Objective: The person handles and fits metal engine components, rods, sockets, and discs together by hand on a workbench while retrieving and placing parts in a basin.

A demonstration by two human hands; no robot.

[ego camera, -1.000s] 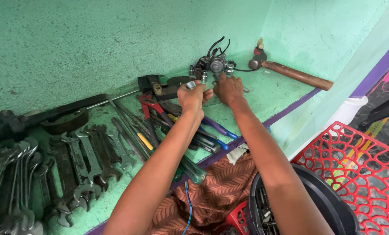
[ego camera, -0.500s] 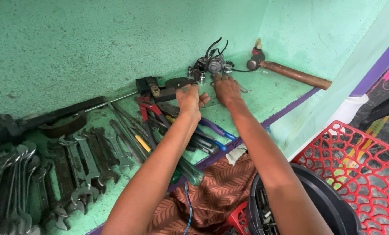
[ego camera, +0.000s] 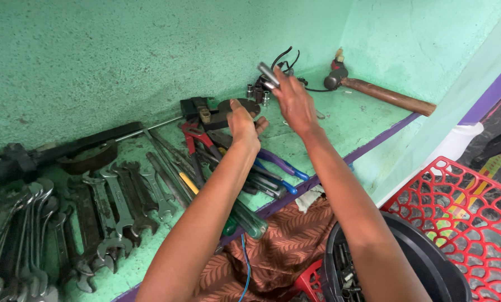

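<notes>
My right hand (ego camera: 294, 103) pinches a short silvery metal socket piece (ego camera: 268, 74) at its fingertips, lifted clear of the green ledge (ego camera: 362, 120). Just behind it sits a small wired part (ego camera: 281, 64) with black leads, loose sockets (ego camera: 256, 90) beside it. My left hand (ego camera: 244, 124) is half curled, and I cannot tell if it holds anything. Pliers (ego camera: 192, 134) lie just beside it, spanners (ego camera: 110, 201) farther out, a hammer (ego camera: 373, 89) beyond my right. The piece is picked up, not yet fitted anywhere.
</notes>
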